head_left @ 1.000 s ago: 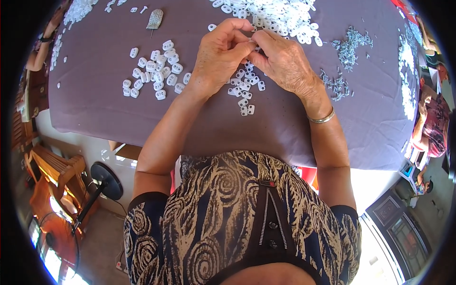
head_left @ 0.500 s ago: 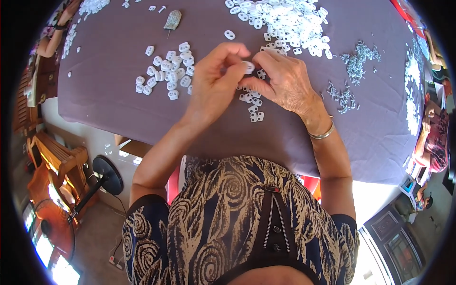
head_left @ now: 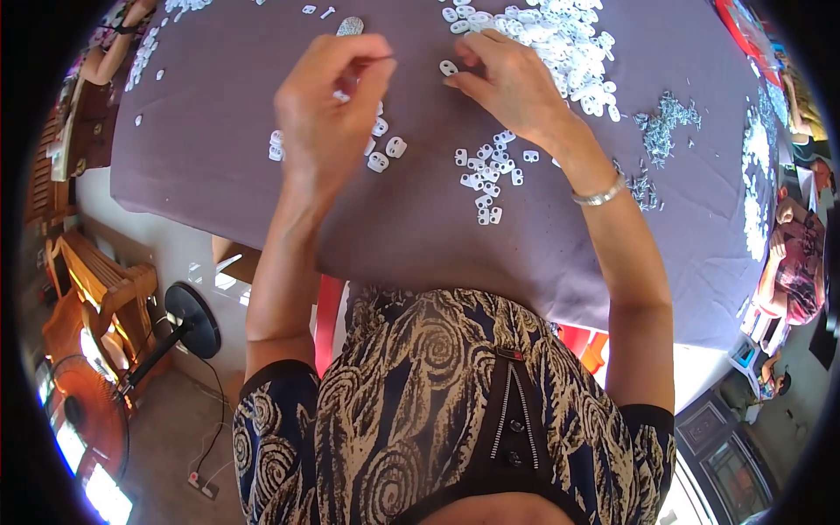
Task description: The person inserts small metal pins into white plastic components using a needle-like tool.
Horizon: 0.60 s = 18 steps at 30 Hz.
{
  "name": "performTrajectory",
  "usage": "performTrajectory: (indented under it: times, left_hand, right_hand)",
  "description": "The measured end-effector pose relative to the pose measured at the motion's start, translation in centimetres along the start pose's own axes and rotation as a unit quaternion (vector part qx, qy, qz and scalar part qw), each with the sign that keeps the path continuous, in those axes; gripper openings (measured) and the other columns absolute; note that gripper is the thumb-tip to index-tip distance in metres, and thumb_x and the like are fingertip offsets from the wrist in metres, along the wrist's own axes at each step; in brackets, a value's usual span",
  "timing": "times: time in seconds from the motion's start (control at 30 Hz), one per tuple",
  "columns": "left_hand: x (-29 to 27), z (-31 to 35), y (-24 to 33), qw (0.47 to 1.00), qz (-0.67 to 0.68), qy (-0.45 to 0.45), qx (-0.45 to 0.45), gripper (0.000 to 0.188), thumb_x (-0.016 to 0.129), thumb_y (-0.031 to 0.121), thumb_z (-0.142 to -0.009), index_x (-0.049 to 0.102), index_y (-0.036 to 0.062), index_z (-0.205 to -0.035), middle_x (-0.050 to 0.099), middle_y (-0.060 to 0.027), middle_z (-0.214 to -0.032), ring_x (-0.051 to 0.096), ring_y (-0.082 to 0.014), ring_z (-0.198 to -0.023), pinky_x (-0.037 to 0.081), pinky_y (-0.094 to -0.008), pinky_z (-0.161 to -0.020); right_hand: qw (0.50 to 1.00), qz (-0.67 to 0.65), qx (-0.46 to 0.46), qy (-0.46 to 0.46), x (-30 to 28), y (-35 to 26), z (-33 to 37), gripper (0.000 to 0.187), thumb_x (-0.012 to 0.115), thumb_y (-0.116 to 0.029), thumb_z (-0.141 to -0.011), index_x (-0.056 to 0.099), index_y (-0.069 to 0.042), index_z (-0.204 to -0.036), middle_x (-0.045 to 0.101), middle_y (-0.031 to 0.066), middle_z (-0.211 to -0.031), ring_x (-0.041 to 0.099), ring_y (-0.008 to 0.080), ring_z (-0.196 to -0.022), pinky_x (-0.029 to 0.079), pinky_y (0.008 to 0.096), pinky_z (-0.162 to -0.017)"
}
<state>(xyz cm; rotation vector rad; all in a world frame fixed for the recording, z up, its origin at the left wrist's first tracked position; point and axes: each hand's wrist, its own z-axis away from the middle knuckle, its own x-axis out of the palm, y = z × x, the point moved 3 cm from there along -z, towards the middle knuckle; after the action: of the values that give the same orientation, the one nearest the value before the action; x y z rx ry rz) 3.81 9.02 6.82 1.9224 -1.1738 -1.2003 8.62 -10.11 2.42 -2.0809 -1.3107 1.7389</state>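
Observation:
My left hand [head_left: 328, 109] hovers over the pile of white oval two-holed pieces [head_left: 378, 161] at the left, hiding much of it. Its thumb and forefinger are slightly apart, with nothing visible between them. Farther right, my right hand [head_left: 512, 87] reaches to a single white oval piece [head_left: 448, 68] lying on the cloth. The thumb tip is at the near edge of this piece, and the curled forefinger stands apart above it. Nearer me, between the forearms, lie several small flat white two-holed plates [head_left: 490, 166].
A large heap of white oval pieces [head_left: 560, 39] spreads behind my right hand. Small metal pins [head_left: 669, 127] lie to its right. A grey speckled object [head_left: 350, 26] and a lone screw-like pin [head_left: 328, 12] are at the back. Other people sit at the table's left and right sides.
My hands have parted from around a small white piece. The left moved left over the pile; the right moved forward to the lone oval piece, uncovering the flat plates.

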Motion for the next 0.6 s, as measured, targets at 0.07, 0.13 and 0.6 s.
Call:
performTrajectory:
  times: [0.07,0.13,0.6]
  left_hand:
    - [2.4,-0.3,-0.7,1.000,0.021,-0.011,0.007,0.010,0.064,-0.001,-0.081,0.064,0.0025,-0.091,0.061,-0.0064,-0.081,0.058,-0.0144,-0.067,0.046,-0.0265,-0.059]
    - [4.0,-1.0,-1.2,0.999,0.039,-0.022,0.014,0.010,0.062,-0.001,-0.082,0.064,0.0025,-0.091,0.061,-0.0065,-0.080,0.058,-0.0147,-0.066,0.047,-0.0273,-0.059]
    - [9.9,0.0,-1.9,0.989,0.058,-0.136,-0.021,0.014,0.061,0.002,-0.083,0.063,0.0043,-0.097,0.065,-0.0077,-0.089,0.064,-0.0188,-0.078,0.051,-0.0301,-0.070]
  right_hand:
    - [0.999,0.025,-0.030,-0.005,1.0,0.6,-0.8,0.016,0.072,-0.009,-0.078,0.062,-0.001,-0.088,0.060,0.0095,-0.078,0.060,0.0257,-0.068,0.049,0.0358,-0.064]
    - [0.997,0.048,-0.060,-0.010,1.4,1.1,-1.2,0.017,0.072,-0.009,-0.077,0.062,-0.001,-0.087,0.060,0.0100,-0.076,0.061,0.0276,-0.070,0.050,0.0368,-0.065]
    - [0.903,-0.263,0.339,-0.004,-5.9,3.5,7.3,0.017,0.060,-0.011,-0.083,0.070,-0.001,-0.092,0.060,-0.0008,-0.070,0.046,0.0019,-0.055,0.035,0.0168,-0.043]
